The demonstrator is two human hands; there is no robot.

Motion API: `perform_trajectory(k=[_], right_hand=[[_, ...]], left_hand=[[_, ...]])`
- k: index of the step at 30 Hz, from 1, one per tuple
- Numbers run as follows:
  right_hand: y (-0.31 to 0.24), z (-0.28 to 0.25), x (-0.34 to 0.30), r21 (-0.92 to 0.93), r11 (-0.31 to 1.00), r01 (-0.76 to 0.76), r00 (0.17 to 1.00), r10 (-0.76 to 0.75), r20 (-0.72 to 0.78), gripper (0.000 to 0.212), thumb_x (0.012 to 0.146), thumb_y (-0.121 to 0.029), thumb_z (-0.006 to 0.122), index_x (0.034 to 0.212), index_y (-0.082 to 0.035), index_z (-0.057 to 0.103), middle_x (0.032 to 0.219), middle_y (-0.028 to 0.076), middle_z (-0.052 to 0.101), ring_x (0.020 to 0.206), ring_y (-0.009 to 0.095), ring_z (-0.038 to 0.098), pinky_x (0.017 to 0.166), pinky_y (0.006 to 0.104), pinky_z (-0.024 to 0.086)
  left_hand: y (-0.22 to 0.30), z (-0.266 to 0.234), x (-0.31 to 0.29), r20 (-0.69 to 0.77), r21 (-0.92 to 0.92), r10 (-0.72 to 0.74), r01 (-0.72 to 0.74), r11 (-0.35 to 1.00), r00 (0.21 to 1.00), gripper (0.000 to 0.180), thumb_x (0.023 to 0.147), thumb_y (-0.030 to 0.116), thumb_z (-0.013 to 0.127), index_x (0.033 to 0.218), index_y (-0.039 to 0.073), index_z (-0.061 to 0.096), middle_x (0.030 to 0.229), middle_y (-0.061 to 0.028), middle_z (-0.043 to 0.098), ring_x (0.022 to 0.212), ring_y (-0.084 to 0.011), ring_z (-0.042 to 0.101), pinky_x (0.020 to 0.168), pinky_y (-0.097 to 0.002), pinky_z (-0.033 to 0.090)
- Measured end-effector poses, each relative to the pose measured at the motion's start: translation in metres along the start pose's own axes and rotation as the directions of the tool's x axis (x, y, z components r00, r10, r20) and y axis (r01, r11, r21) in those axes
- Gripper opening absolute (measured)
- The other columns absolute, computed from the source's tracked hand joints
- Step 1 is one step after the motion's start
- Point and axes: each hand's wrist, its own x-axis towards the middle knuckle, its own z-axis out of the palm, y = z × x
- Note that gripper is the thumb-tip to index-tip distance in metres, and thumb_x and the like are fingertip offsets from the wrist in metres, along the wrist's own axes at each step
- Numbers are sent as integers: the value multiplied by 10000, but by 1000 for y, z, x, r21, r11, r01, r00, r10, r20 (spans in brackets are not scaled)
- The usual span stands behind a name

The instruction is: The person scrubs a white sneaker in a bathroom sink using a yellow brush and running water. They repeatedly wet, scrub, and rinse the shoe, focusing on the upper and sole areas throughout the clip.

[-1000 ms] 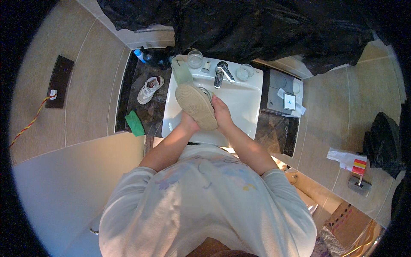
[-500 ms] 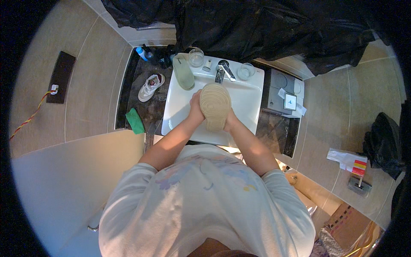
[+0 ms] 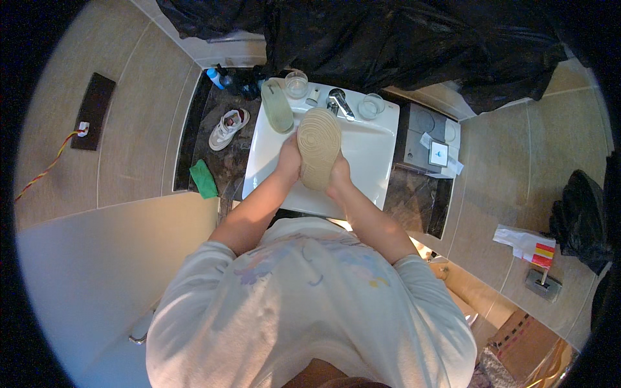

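Observation:
A shoe [image 3: 319, 143] is held over the white washbasin [image 3: 370, 184], its beige, ring-patterned sole facing up. My left hand [image 3: 291, 159] grips its left side, and my right hand [image 3: 339, 174] grips the right side near the lower end. Both sets of fingers are mostly hidden behind the shoe. Just beyond the shoe's toe end is the chrome faucet [image 3: 339, 103]. A pale green, oblong piece shaped like an insole [image 3: 278, 108] lies across the basin's left back rim. On the dark counter to the left rests a white sneaker [image 3: 229, 129].
A green cloth [image 3: 204, 179] lies at the counter's left front. Two clear glasses [image 3: 296, 85] [image 3: 371, 106] stand on the back rim. Dark bottles [image 3: 240, 85] fill the back left corner. A grey box [image 3: 424, 138] sits at right; black sheeting [image 3: 388, 45] hangs behind.
Both hands have shifted the shoe slightly left and away from me. Its toe end now covers the lower part of the faucet, and the shoe leans a little differently.

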Motion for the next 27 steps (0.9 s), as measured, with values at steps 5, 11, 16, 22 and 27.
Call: perform_trajectory(k=[5,11,16,22,27], right_hand=[[-5,-9,4,-493,828,266,954,-301,9,616,1056,-524,293,1388,-39,478,1300,142,590,1166,263,592,995,408,463],[-6,-19,17,-321,936,145,988,-156,-9,644,1015,-585,385,1357,-51,504,1289,125,584,1195,245,554,1016,384,424],[-15,-12,13,-32,997,72,996,-71,45,631,975,-639,421,1289,-107,551,1245,71,611,1142,237,599,953,366,499],[-22,-21,15,185,982,-32,994,12,108,479,1022,-458,451,1304,-81,542,1294,104,595,1179,262,585,1010,429,478],[-11,-30,26,144,989,39,999,-44,30,345,1027,-282,418,1268,-79,558,1215,109,642,1094,265,635,953,455,524]], left_hand=[[21,16,-38,70,82,117,-123,989,991,567,943,273,623,1392,32,373,1244,-128,594,1136,-198,568,966,-359,472],[22,27,-44,100,511,381,-376,773,919,744,728,188,833,1306,9,400,1163,-144,601,1080,-240,603,911,-383,501],[30,43,-55,194,750,470,-439,495,861,802,639,264,878,1250,-9,436,1173,-195,612,1061,-308,636,895,-399,514],[32,58,-63,194,834,482,-402,377,855,761,612,375,872,1181,20,512,1053,-193,680,967,-347,682,822,-416,545],[27,63,-67,195,902,426,-332,277,883,739,595,372,887,1149,23,545,1026,-179,697,952,-337,692,833,-411,548]])
